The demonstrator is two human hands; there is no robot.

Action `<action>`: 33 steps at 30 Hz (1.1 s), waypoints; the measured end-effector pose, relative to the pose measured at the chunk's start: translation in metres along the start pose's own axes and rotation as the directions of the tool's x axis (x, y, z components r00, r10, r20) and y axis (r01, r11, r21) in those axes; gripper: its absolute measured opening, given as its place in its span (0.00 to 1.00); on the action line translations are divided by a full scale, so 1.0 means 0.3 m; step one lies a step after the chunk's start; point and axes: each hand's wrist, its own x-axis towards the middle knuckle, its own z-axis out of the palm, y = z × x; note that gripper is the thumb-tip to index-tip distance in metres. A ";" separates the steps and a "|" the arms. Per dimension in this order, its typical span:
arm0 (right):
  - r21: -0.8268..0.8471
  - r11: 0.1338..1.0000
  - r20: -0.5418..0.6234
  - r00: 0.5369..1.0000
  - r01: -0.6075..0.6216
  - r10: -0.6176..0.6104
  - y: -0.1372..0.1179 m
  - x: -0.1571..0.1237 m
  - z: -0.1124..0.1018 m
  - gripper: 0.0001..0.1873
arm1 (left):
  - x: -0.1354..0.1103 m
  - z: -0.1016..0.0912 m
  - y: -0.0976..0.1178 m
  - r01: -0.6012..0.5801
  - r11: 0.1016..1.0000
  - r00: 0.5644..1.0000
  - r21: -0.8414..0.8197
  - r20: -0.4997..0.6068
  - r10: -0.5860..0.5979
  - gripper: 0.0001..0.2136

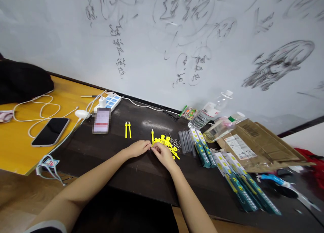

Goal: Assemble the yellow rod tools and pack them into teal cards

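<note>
My left hand [140, 148] and my right hand [164, 154] meet over the dark table, fingertips pinched together around something tiny that I cannot make out. Just beyond the fingers lies a single yellow stick-like piece [152, 137] with a metal tip. Beside my right hand is a loose pile of small yellow plastic parts [165, 141], with silvery wire hooks [174, 139] at its right side. Two more yellow pieces with metal tips [128, 129] lie side by side, farther left.
Clear plastic tubes [186, 142] and long green-and-white boxes [235, 180] lie to the right, near bottles [207, 111] and flattened cardboard [263, 142]. On the left are a power strip [111, 102], a pixelated phone-like object [101, 120], a black phone [50, 132] and white cables. A whiteboard [141, 51] stands behind.
</note>
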 end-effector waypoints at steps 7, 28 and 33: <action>-0.028 0.999 -0.021 1.000 -0.022 0.021 0.005 0.001 -0.011 0.09 | -0.006 -0.016 0.004 -0.018 1.000 1.000 -0.025 0.016 0.018 0.14; 0.298 0.948 0.040 0.994 -0.113 0.106 0.008 0.014 -0.023 0.13 | -0.015 0.010 0.038 0.015 0.981 1.000 0.196 -0.003 -0.014 0.12; 0.244 0.966 0.015 0.996 -0.090 0.089 0.012 0.008 -0.024 0.10 | -0.010 0.012 0.034 0.003 0.975 1.000 0.222 0.017 -0.007 0.11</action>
